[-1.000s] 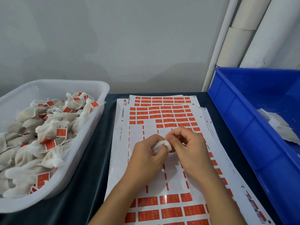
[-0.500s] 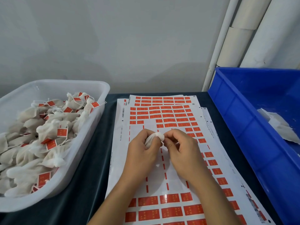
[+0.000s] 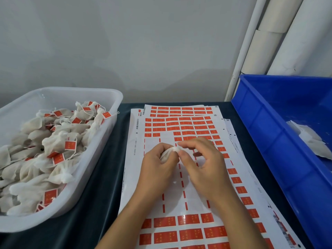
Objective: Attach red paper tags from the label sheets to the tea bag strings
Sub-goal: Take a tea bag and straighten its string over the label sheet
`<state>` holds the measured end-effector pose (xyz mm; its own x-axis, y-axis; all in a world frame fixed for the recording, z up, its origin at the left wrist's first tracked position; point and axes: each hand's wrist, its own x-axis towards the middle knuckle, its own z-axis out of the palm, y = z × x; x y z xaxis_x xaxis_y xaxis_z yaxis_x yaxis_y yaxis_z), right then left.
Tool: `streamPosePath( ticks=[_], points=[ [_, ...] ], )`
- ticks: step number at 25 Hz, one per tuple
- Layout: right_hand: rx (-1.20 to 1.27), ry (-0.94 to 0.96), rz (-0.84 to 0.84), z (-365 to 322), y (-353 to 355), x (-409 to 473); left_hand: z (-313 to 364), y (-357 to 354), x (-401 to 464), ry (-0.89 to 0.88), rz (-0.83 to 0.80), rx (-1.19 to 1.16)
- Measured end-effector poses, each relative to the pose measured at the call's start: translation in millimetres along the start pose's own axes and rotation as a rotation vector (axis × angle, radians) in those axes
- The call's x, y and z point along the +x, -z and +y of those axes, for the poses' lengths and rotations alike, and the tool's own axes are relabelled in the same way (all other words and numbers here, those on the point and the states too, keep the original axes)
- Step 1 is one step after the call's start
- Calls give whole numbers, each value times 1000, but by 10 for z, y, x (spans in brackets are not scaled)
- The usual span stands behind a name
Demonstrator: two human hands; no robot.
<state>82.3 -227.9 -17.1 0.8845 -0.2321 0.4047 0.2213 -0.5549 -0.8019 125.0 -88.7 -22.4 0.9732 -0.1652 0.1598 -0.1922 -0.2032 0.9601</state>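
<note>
Red tags in rows on the nearest label sheet (image 3: pixel 181 229), printed side up, flat on dark cloth (image 3: pixel 93 209). Bare backing in the sheet's middle, only thin red slivers left there. Over that bare patch, both hands close together. Left hand (image 3: pixel 158 168) curled round a white tea bag (image 3: pixel 166 155), most of the bag hidden in the palm. Right hand (image 3: pixel 203 166) pinching the bag's bunched white top (image 3: pixel 175 149) between thumb and forefinger, other fingers loosely bent and free. String not discernible; whether a tag sits on it, cannot tell. Further back, more label sheets (image 3: pixel 179 112) fanned under the first, full red rows at the far edge. To the left, white plastic tub (image 3: pixel 107 97) heaped with tagged tea bags (image 3: pixel 53 146), red tags showing among them. To the right, blue crate (image 3: pixel 269 141) with a few white bags (image 3: pixel 309 137) inside. Beyond, grey wall (image 3: pixel 125 42) and white pipes (image 3: pixel 265 36) in the right corner.
</note>
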Motion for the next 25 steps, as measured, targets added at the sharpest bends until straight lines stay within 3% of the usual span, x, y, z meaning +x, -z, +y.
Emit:
streamPosePath(
  ticks=[5,10,17,25],
  points=[
    [-60,-11,48,17,34,8,56,23,-16,17,-122,-13],
    [36,1,70,-45,0,10,114,134,-20,85,-233,-157],
    [-1,142,111,-63,8,-20,105,138,-2,66,-201,-197],
    [-85,172,100,-41,-9,-43,65,146,6,117,-195,-265]
  ],
)
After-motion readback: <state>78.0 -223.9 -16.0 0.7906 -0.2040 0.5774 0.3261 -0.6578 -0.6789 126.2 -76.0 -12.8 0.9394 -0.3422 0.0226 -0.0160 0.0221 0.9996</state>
